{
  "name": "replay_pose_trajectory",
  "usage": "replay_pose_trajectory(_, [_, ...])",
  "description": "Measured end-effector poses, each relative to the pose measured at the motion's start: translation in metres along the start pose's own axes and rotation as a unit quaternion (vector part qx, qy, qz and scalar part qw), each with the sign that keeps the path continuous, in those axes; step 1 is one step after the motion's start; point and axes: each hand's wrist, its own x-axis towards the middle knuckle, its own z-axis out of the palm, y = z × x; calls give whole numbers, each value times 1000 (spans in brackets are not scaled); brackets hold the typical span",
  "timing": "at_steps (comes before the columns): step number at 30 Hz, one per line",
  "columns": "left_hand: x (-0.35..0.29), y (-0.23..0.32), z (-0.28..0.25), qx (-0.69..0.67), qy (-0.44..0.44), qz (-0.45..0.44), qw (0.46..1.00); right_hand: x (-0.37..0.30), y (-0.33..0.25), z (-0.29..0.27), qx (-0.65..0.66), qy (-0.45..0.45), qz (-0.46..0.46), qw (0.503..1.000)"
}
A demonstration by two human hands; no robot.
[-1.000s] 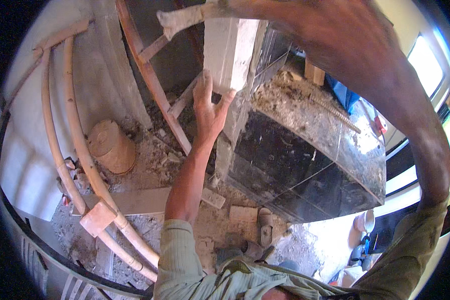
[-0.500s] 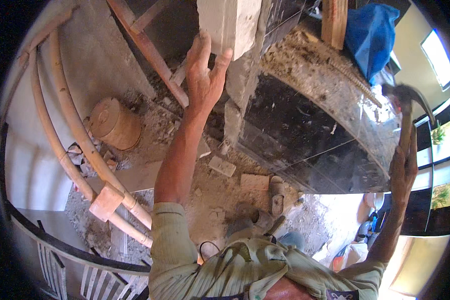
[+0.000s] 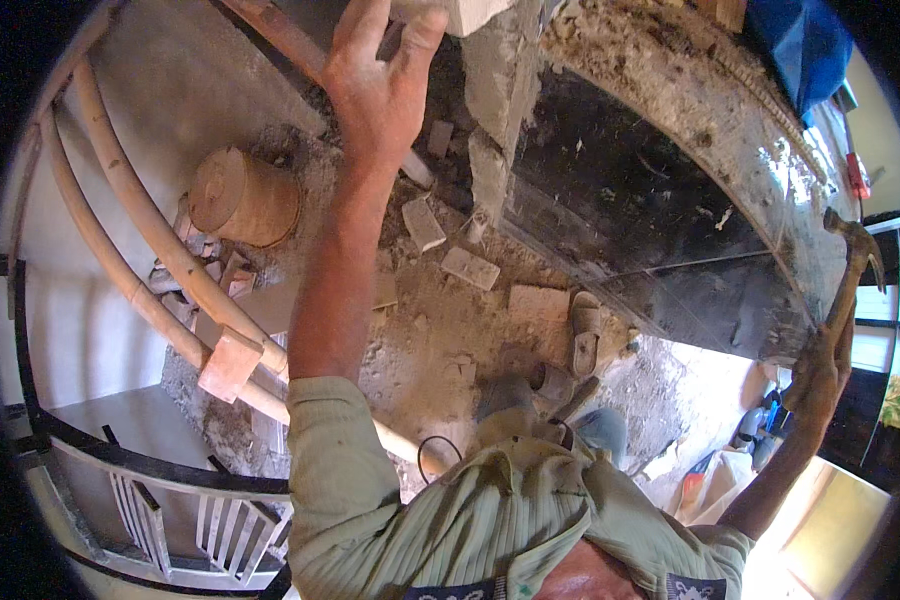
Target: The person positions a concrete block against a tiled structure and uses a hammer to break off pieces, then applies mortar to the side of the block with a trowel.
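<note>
Since half a second ago the right hand (image 3: 820, 370) has swung the hammer (image 3: 852, 262) further out to the right, well apart from the concrete block (image 3: 460, 12). It stays clenched on the handle. The left hand (image 3: 378, 85) presses open-fingered against the block's lower edge. Broken pieces (image 3: 470, 266) already litter the ground below the block; much masonry remains standing.
</note>
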Motion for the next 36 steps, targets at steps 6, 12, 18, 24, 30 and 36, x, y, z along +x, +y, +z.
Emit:
replay_pose_trajectory(6, [5,1,8,-135,-4,-84,987,-15,-30,24,-2,104,-100,989])
replay_pose_trajectory(12, [-11,-12,-2,47,-48,-56,996,-9,-8,18,-58,14,-93,994])
replay_pose_trajectory(18, [-8,-7,-5,0,-47,-64,997,-23,-35,26,-11,12,-85,996])
replay_pose_trajectory(24, [-10,-17,-4,-54,-40,-68,995,-21,-27,32,-64,44,-103,992])
replay_pose_trajectory(30, [-11,-9,4,-64,-42,-82,994,-18,-22,13,-116,51,-149,981])
replay_pose_trajectory(36, [-10,6,-4,-35,-48,-121,991,-35,-54,20,-66,-5,-22,998])
